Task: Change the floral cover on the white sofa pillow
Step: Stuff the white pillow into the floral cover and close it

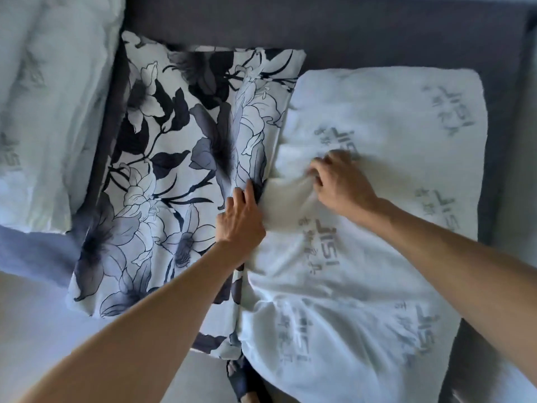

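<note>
In the head view, the floral cover (174, 158) is seen lying against the dark sofa's (348, 27) back edge, touching the white pillow (377, 271) beside it. The pillow's fabric is bunched in the right hand (343, 181). The left hand (241, 219) is laid on the cover's edge; its grip cannot be told.

forearms extended, left grip (241, 219) and right grip (340, 181) both pinching.
</note>
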